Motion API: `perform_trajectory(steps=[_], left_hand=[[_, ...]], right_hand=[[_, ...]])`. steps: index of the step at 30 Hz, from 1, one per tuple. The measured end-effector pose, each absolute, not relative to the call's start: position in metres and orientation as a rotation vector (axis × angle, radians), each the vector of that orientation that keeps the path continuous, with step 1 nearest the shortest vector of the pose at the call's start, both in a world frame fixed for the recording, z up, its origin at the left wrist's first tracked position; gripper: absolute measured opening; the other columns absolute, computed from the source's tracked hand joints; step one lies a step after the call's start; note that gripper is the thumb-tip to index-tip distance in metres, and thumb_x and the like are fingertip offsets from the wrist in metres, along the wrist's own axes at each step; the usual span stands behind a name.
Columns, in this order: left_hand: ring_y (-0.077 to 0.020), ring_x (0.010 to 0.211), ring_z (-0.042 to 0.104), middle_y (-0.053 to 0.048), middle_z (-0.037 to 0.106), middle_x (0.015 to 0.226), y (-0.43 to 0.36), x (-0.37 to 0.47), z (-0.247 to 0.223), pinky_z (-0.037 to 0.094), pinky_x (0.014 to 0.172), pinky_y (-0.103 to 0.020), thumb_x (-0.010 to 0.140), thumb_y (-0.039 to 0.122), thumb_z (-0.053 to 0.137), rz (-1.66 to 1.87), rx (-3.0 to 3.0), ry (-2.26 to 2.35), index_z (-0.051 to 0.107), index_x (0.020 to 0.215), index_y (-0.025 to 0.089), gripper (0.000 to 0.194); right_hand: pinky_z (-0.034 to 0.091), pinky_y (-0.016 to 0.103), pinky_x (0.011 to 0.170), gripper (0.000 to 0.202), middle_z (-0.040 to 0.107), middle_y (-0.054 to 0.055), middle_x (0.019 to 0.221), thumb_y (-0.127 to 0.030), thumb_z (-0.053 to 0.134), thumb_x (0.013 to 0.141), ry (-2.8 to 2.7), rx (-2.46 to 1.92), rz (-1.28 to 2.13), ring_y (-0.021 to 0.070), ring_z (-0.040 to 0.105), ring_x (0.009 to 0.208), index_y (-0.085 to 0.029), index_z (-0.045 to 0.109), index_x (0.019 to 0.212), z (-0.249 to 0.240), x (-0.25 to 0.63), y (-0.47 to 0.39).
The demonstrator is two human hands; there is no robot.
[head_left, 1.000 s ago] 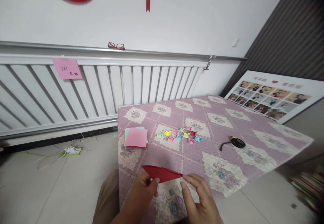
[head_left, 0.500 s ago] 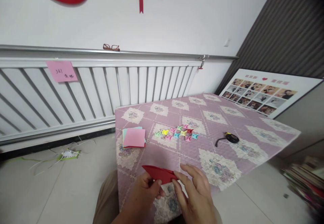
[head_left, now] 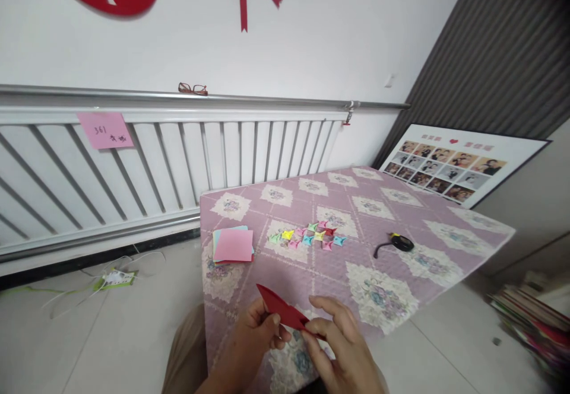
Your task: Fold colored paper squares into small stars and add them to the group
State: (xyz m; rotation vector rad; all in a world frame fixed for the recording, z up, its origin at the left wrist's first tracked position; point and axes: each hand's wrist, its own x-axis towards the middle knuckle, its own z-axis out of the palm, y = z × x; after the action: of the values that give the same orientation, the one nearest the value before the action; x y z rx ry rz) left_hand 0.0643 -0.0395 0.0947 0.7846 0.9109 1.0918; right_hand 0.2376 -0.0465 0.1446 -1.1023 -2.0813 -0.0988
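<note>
Sheet of red paper, folded to a pointed shape, is held over the near part of the purple floral cloth-covered tabletop. Left hand pinches its left part, thumb on top; right hand grips the right end. Assessed risks: uneven finger pressure could skew a crease; opposing pulls could tear the tip.

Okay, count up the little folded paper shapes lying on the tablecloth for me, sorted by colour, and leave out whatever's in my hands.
Pink shapes: 4
Green shapes: 2
Yellow shapes, one bright and one pale: 2
Blue shapes: 2
Red shape: 1
Total: 11
Left out: the red paper in your hands.
</note>
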Motion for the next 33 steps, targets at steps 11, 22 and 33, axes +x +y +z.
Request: perform_trajectory(steps=[11, 22, 33], left_hand=[[-0.0149, 0.063, 0.054, -0.001, 0.063, 0.069, -0.034, 0.072, 0.091, 0.038, 0.061, -0.027, 0.073, 0.041, 0.068, 1.051, 0.919, 0.904, 0.064, 0.082, 0.018, 0.025], [-0.0101, 0.062, 0.054, -0.001, 0.063, 0.072, -0.033, 0.08, 0.11, 0.039, 0.061, -0.023, 0.067, 0.037, 0.078, 1.031, 0.688, 0.677, 0.063, 0.08, 0.014, 0.03], [-0.0093, 0.063, 0.051, -0.001, 0.062, 0.075, -0.03, 0.088, 0.115, 0.039, 0.064, -0.023, 0.072, 0.037, 0.076, 1.078, 0.705, 0.615, 0.063, 0.081, 0.016, 0.026]], right_hand=[[0.053, 0.022, 0.072, 0.011, 0.062, 0.007, 0.098, -0.019, 0.052, 0.088, -2.034, -1.11, 0.219, 0.0156, 0.064, 0.089, -0.024, 0.062, 0.088, 0.148, 0.239, -0.048], [0.052, 0.025, 0.07, 0.015, 0.061, 0.006, 0.09, -0.02, 0.049, 0.09, -2.027, -1.161, 0.232, 0.0157, 0.063, 0.083, -0.022, 0.06, 0.08, 0.155, 0.243, -0.049], [0.054, 0.024, 0.068, 0.011, 0.063, 0.005, 0.092, -0.021, 0.054, 0.087, -1.917, -1.166, 0.019, 0.0156, 0.063, 0.083, -0.022, 0.058, 0.098, 0.158, 0.242, -0.052]])
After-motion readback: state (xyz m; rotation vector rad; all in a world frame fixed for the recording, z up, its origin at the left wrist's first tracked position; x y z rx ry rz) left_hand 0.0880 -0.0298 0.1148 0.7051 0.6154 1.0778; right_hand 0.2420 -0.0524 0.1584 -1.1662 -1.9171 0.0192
